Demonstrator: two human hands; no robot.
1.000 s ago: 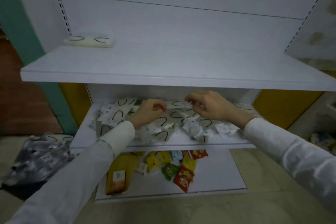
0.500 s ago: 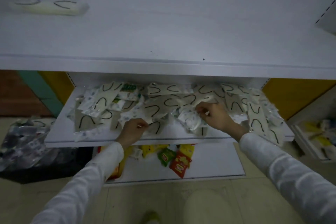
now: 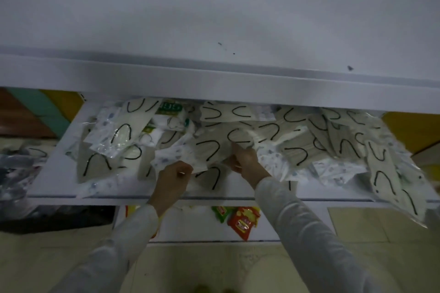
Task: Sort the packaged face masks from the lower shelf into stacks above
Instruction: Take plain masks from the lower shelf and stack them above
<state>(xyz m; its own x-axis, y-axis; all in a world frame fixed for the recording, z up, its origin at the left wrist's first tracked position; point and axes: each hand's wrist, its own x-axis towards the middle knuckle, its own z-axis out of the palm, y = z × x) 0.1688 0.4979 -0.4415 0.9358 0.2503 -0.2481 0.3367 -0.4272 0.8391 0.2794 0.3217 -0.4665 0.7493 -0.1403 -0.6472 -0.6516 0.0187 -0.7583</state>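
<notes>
Two hands at the front middle of the lower shelf (image 3: pixel 54 173), which is heaped with packaged masks (image 3: pixel 333 140): left hand (image 3: pixel 172 178) pinches a dotted packet (image 3: pixel 170 158), right hand (image 3: pixel 247 164) fingers curl round a cream packet (image 3: pixel 212 147).

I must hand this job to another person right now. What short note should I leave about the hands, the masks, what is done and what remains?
The left hand pinches the corner of a patterned packet at the front of the lower shelf.
The right hand grips the edge of a beige packet beside it.
The masks lie in a loose pile across the lower shelf.
Done: no stack shows on the upper shelf in this view.
Left: lift packets up and stack them by kind.
</notes>
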